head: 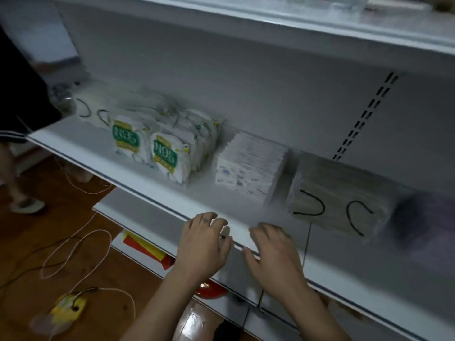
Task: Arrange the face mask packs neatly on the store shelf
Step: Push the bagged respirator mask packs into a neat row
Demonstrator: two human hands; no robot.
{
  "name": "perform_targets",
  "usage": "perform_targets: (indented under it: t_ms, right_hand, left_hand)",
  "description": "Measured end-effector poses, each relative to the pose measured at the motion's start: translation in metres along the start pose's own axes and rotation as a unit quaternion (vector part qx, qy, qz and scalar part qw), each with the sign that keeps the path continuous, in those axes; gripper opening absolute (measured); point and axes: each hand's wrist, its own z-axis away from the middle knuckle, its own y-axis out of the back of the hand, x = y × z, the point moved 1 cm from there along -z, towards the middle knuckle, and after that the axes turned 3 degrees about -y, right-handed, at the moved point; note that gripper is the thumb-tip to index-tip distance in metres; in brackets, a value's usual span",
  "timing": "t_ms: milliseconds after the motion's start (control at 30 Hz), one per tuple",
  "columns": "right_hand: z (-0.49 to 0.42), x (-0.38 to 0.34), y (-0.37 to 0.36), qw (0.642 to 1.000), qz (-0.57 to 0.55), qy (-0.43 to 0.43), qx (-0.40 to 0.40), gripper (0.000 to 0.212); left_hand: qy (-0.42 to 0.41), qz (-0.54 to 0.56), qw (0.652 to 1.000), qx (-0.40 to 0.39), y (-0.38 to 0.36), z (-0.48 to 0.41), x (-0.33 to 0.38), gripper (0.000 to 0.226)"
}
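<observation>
Far left: a second person's leg [12, 173] stands on the wooden floor [37, 242], beside the shelving. White and dark cables [73, 252] lie looped on that floor, with a yellow object [69, 305] among them.

The white shelf [98, 156] carries the face mask packs in groups. At its left end, pale masks with black ear loops [92, 114] lie flat, badly blurred. Next come the N95 packs [157, 146], standing in two crowded rows with some leaning. The left hand [204, 244] reaches over the shelf's front lip, fingers spread and relaxed, holding nothing. Beyond it is a tidy upright row of white packs with blue print [248, 166], apart from both neighbours. The right hand [275, 254], just beside the left, is likewise loose-fingered and empty at the lip. Contact with the lip cannot be confirmed through the blur.

Further right sits a wrapped stack with black ear loops [339, 200]. Behind it is a slotted upright [364, 116]. A dark blurred item [426, 217] at far right cannot be identified.
</observation>
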Motion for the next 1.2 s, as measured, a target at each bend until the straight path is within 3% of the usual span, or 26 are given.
perform_targets:
  t_ms: [300, 567, 733, 833, 967, 1067, 1200]
  right_hand:
    - [0.040, -0.050, 0.012, 0.994, -0.108, 0.021, 0.025, 0.043]
    - [0.034, -0.094, 0.008, 0.988, -0.146, 0.017, 0.039, 0.052]
    - [-0.011, -0.126, -0.006, 0.981, -0.176, -0.048, 0.064, 0.051]
    - [-0.055, -0.156, -0.024, 0.966, -0.210, -0.137, 0.068, 0.063]
    - [-0.121, -0.196, -0.043, 0.935, -0.254, -0.231, 0.090, 0.083]
    - [-0.165, -0.208, -0.053, 0.924, -0.226, -0.287, 0.117, 0.089]
    - [-0.197, -0.205, -0.067, 0.898, -0.234, -0.353, 0.120, 0.077]
  left_hand:
    - [0.090, -0.044, 0.994, -0.032, 0.045, 0.088, -0.036, 0.047]
    - [0.116, -0.021, 0.993, 0.007, 0.061, 0.105, -0.082, 0.049]
    - [0.106, 0.024, 0.994, 0.026, 0.067, 0.065, -0.138, 0.048]
    - [0.107, 0.076, 0.990, 0.043, 0.079, 0.026, -0.190, 0.053]
    - [0.170, 0.235, 0.954, 0.074, 0.097, -0.036, -0.263, 0.073]
    - [0.180, 0.304, 0.931, 0.087, 0.103, -0.091, -0.308, 0.088]
    - [0.166, 0.328, 0.928, 0.060, 0.103, -0.147, -0.333, 0.104]
